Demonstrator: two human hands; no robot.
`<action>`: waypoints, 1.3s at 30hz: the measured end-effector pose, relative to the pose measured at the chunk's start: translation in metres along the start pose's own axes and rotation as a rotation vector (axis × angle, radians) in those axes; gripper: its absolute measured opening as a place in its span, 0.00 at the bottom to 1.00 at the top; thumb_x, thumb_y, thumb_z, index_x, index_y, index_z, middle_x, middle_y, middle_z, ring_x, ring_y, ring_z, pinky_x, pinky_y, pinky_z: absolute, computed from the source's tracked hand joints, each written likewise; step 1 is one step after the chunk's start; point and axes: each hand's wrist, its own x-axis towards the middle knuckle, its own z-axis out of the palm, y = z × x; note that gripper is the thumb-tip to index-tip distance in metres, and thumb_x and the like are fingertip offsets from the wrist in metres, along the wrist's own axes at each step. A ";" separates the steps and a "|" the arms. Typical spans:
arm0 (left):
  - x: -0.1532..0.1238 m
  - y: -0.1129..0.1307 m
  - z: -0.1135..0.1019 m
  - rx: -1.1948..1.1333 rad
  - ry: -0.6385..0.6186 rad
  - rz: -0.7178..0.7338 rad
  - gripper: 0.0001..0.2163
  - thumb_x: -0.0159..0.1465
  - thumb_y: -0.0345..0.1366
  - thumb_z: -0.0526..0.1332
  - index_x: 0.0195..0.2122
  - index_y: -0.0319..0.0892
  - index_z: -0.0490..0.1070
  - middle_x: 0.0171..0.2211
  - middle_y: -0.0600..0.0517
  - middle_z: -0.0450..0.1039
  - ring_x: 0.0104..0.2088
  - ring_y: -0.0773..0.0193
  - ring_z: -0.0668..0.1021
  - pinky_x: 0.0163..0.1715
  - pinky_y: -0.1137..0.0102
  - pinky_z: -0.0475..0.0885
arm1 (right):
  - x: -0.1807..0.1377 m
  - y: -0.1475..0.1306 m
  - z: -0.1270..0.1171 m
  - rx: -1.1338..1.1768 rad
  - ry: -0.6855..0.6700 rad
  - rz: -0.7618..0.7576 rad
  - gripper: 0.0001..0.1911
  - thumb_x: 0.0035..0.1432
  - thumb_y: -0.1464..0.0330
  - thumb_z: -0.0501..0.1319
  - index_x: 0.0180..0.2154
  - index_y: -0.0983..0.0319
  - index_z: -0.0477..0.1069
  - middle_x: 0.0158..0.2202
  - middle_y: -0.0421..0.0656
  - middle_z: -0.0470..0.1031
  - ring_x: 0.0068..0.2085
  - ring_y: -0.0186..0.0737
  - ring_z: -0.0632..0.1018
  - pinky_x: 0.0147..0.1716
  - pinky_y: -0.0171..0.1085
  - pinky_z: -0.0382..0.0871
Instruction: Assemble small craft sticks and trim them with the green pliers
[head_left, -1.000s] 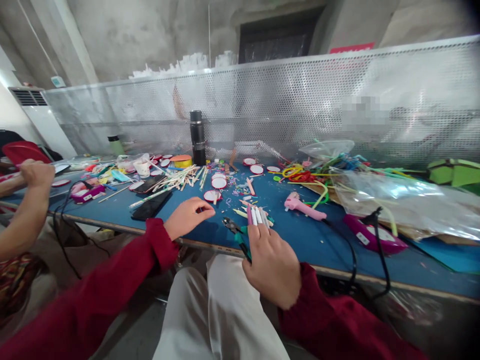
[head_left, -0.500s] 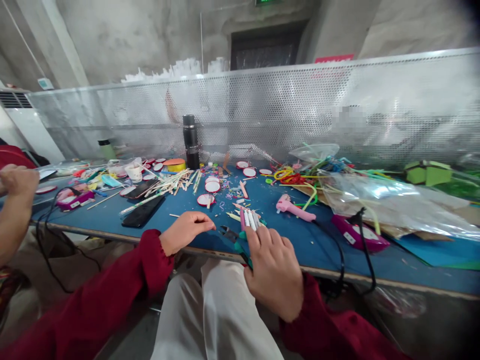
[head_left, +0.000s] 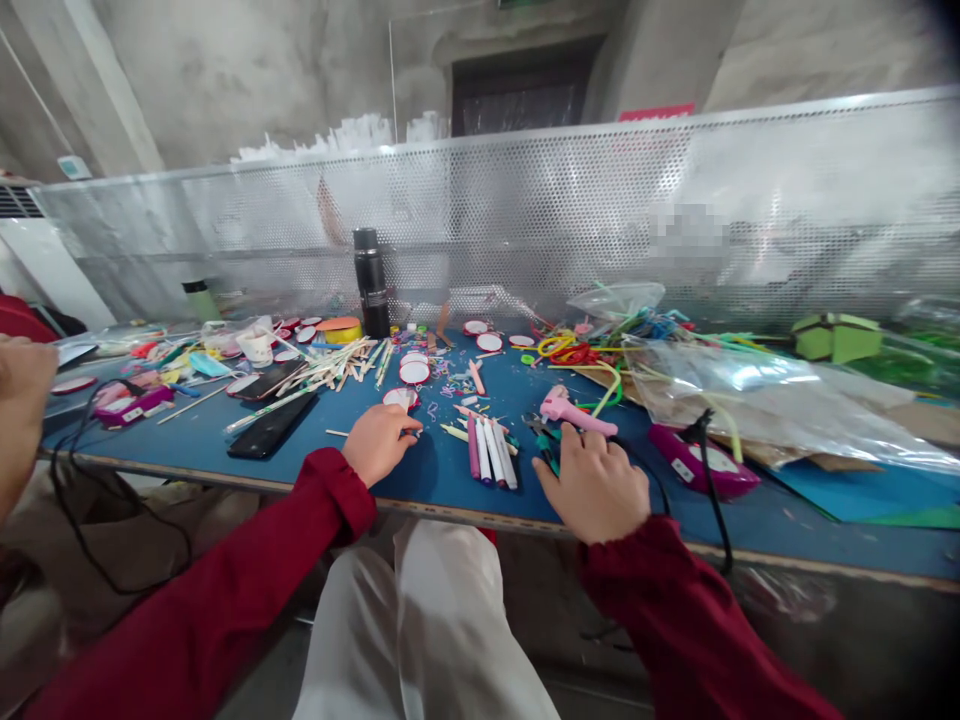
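Note:
My left hand (head_left: 382,440) rests on the blue table (head_left: 442,480) near its front edge. Its fingers are curled in a pinch on something small I cannot make out. Several pink and white sticks (head_left: 491,450) lie side by side on the table between my hands. To their right, my right hand (head_left: 592,485) is closed on the green handles of a pair of pliers (head_left: 544,440), whose jaws point away from me. Both my sleeves are dark red.
Nearby lie a pink glue gun (head_left: 574,410), a magenta device (head_left: 694,455) with a black cable, a black phone (head_left: 262,428), wooden sticks (head_left: 330,365) and round discs (head_left: 412,372). A black flask (head_left: 370,283) stands before a perforated metal screen (head_left: 570,220). A plastic bag (head_left: 757,395) lies right. Another person's hand (head_left: 19,400) shows far left.
My right hand let go of the bundle of pink and white sticks, which now lie on the table, and moved right with the pliers. My left hand stayed put.

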 end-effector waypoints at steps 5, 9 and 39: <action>-0.015 -0.010 -0.009 -0.047 0.069 -0.046 0.09 0.68 0.33 0.64 0.46 0.44 0.83 0.42 0.47 0.82 0.46 0.53 0.80 0.52 0.60 0.72 | 0.003 -0.003 0.009 0.021 0.043 0.020 0.28 0.66 0.60 0.56 0.61 0.71 0.67 0.47 0.62 0.76 0.46 0.59 0.74 0.39 0.48 0.61; -0.035 -0.034 -0.019 -0.021 0.115 -0.077 0.09 0.70 0.35 0.61 0.44 0.44 0.82 0.44 0.47 0.81 0.47 0.54 0.79 0.52 0.59 0.71 | 0.000 0.002 0.008 0.047 0.107 -0.005 0.28 0.68 0.60 0.55 0.63 0.69 0.65 0.49 0.60 0.77 0.48 0.59 0.73 0.47 0.53 0.59; -0.071 0.093 0.000 -0.139 0.229 0.581 0.15 0.74 0.46 0.54 0.43 0.46 0.78 0.29 0.49 0.79 0.31 0.59 0.78 0.32 0.64 0.70 | 0.062 -0.014 -0.073 0.354 0.147 -0.426 0.19 0.71 0.63 0.51 0.39 0.61 0.79 0.35 0.48 0.82 0.39 0.45 0.79 0.44 0.42 0.63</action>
